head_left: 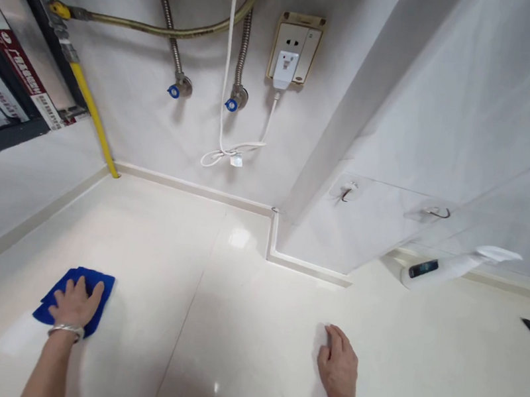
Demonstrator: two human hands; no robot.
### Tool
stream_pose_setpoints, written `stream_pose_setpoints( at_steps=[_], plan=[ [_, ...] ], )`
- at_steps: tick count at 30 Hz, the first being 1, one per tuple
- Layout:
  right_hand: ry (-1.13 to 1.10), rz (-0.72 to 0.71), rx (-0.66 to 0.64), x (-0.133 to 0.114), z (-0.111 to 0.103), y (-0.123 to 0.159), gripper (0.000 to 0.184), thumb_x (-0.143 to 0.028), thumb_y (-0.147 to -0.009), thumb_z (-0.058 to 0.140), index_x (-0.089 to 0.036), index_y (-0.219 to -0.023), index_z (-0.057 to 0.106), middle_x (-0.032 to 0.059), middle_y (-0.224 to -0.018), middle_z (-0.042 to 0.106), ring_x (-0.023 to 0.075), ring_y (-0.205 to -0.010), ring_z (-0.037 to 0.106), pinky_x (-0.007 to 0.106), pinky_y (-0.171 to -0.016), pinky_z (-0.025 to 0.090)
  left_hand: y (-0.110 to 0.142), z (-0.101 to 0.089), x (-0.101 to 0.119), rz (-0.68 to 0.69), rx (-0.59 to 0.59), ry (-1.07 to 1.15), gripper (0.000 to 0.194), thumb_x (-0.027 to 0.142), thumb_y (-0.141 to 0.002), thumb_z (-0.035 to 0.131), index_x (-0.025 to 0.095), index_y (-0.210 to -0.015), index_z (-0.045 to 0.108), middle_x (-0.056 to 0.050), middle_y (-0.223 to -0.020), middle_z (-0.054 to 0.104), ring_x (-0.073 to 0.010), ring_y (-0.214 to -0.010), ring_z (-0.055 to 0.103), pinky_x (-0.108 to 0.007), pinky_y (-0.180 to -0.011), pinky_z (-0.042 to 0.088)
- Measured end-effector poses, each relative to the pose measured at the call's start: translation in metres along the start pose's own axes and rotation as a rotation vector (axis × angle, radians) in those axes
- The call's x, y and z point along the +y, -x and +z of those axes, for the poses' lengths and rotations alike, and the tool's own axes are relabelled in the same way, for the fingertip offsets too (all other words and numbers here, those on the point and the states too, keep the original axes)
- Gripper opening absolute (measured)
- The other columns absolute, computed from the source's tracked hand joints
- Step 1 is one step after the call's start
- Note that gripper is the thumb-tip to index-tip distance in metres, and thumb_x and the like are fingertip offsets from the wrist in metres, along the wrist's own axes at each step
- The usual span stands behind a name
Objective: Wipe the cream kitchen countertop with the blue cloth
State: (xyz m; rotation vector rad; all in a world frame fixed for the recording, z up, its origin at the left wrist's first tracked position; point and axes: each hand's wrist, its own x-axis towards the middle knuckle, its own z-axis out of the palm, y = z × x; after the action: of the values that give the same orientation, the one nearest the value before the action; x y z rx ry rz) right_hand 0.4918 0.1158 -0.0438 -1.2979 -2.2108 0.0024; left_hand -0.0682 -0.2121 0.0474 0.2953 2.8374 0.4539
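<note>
The left hand [74,306] lies flat, fingers spread, pressed on a folded blue cloth [73,297] on the pale table [234,328], toward its left side. The cloth sits directly under the palm, its edges showing around the fingers. The right hand [338,366] rests well apart to the right, empty, fingers together and flat on the bare table. A white bottle-like thing [455,265], hard to make out, lies by the far wall.
</note>
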Motion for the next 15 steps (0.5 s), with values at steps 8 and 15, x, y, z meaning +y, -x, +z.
stream_pose_setpoints(
  at_steps=[8, 15],
  plan=[
    [-0.007, -0.034, -0.015, 0.008, 0.004, 0.0, 0.041, -0.025, -0.088, 0.036, -0.018, -0.125, 0.052, 0.0151, -0.128, 0.058, 0.0304, -0.118, 0.056, 0.049, -0.097, 0.047, 0.004, 0.036, 0.055, -0.103, 0.311, 0.005, 0.079, 0.058, -0.085, 0.024, 0.009, -0.146, 0.039, -0.026, -0.161, 0.019, -0.0521, -0.148, -0.004, -0.074, -0.114, 0.002],
    [-0.008, -0.004, -0.048, 0.016, 0.008, 0.002, 0.044, -0.027, -0.086, 0.037, -0.02, -0.127, 0.052, 0.0134, -0.127, 0.059, 0.0315, -0.115, 0.058, 0.051, -0.098, 0.048, -0.04, 0.033, 0.061, 0.113, 0.205, -0.174, 0.071, 0.054, -0.088, 0.027, 0.019, -0.149, 0.038, -0.016, -0.163, 0.023, -0.0455, -0.15, 0.006, -0.063, -0.12, 0.004]
  ],
)
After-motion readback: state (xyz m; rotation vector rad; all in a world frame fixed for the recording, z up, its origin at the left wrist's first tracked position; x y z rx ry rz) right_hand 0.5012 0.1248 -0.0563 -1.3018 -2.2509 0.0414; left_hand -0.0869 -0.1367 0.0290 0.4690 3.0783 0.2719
